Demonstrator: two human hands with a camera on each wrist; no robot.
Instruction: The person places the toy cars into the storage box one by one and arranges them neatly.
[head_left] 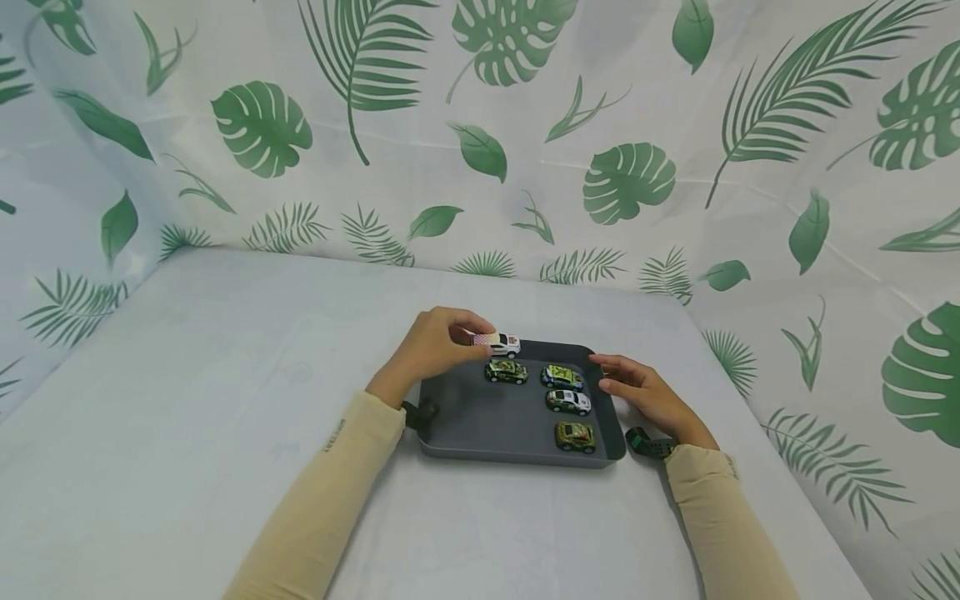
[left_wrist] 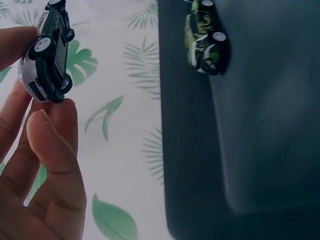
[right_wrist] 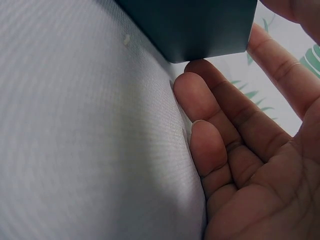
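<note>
My left hand (head_left: 442, 337) pinches a white toy car (head_left: 506, 344) above the tray's far edge. In the left wrist view the same car (left_wrist: 47, 62) is held between fingertips, its dark underside and wheels showing. Below it, inside the grey tray (head_left: 487, 425), stands a green-and-black toy car (head_left: 506, 372). My right hand (head_left: 645, 396) rests at the tray's right rim, its fingers relaxed. From the right wrist, several fingers (right_wrist: 210, 145) lie near the cloth beside the tray's outer wall (right_wrist: 200, 30).
Along the tray's right half stand a yellow-and-blue toy car (head_left: 562, 377), a white patterned toy car (head_left: 567, 402) and an olive camouflage toy car (head_left: 575, 437). White cloth covers the table (head_left: 225, 358). A leaf-printed curtain (head_left: 540, 183) rises behind and at both sides.
</note>
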